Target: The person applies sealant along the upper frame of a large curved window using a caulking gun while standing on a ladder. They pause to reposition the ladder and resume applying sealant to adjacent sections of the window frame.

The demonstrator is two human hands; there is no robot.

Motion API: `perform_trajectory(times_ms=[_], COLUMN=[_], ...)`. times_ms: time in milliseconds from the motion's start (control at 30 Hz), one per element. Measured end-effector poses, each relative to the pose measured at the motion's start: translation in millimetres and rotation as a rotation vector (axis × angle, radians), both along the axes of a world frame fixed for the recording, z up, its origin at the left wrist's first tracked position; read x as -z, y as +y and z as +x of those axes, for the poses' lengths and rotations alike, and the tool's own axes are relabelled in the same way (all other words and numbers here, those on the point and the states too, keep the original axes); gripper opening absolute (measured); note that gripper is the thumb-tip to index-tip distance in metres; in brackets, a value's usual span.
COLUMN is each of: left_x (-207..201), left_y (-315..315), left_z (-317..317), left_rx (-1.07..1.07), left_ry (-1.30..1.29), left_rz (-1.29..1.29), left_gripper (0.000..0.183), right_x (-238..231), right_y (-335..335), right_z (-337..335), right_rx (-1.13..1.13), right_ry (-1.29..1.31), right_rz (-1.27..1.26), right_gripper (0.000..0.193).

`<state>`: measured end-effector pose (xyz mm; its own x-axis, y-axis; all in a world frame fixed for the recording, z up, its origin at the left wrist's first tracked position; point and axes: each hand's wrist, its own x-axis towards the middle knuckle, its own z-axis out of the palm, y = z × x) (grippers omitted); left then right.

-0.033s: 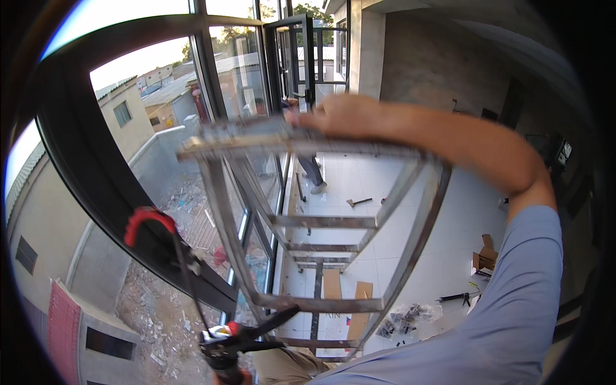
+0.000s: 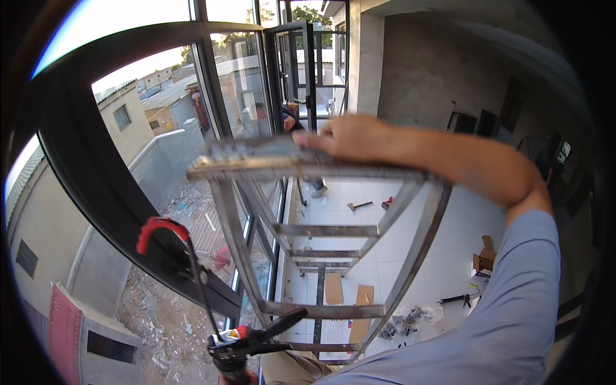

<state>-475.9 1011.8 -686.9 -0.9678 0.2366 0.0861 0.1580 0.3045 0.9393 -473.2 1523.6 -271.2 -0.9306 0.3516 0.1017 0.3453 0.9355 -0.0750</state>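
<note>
My left hand [image 2: 240, 378], mostly cut off by the lower edge, is closed round a caulking gun [image 2: 232, 351]. Its thin rod rises to a red hooked end [image 2: 160, 228] in front of the dark window frame [image 2: 131, 231]. At arm's length, my right hand [image 2: 350, 136] grips the top of a worn metal stepladder [image 2: 282, 168], its fingers curled over the edge and partly blurred. The ladder's rungs drop away below, between my two arms.
A co-worker [image 2: 290, 119] is partly hidden behind the ladder top. On the white tiled floor [image 2: 417, 256] lie a hatchet [image 2: 359, 206], another caulking gun [image 2: 459, 299], cardboard pieces [image 2: 333, 289], an open box [image 2: 486, 260] and a plastic bag [image 2: 414, 317]. Rubble lies outside the window.
The stepladder top and my right hand sit slightly lower in the picture. The caulking gun has shifted a little right and down. More of the co-worker shows.
</note>
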Motion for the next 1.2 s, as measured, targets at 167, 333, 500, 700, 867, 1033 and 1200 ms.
perform_trajectory(times_ms=[167,333,500,700,867,1033,1200], left_x=[-60.5,-122.7,-207.2,-259.9,-266.2,-296.6,-333.6], left_y=[29.7,44.7,59.2,77.6,84.3,84.3,79.2], left_z=[-28.6,-35.7,-43.3,-49.0,-51.3,-28.2,9.3], left_rx=[0.064,0.063,0.093,0.092,0.038,0.019,-0.034], left_ry=[-0.183,-0.179,-0.155,-0.096,0.053,0.117,0.164], left_rz=[0.116,-0.059,0.053,0.072,-0.089,-0.196,-0.273], left_gripper=[0.055,0.05,0.043,0.044,0.041,0.045,0.05], right_x=[8.7,20.4,23.9,16.5,17.0,17.4,17.0], right_y=[-9.7,-10.3,-7.0,-5.1,-5.4,-8.1,-8.0], right_z=[10.9,15.5,14.0,11.6,13.2,12.0,10.2], right_rx=[0.038,0.018,-0.035,-0.035,-0.032,-0.054,-0.067], right_ry=[-0.051,-0.079,-0.02,-0.034,-0.027,0.008,-0.019], right_rz=[-0.048,-0.042,-0.112,-0.163,-0.185,-0.175,-0.132], right_gripper=[0.091,0.086,0.081,0.077,0.077,0.069,0.061])
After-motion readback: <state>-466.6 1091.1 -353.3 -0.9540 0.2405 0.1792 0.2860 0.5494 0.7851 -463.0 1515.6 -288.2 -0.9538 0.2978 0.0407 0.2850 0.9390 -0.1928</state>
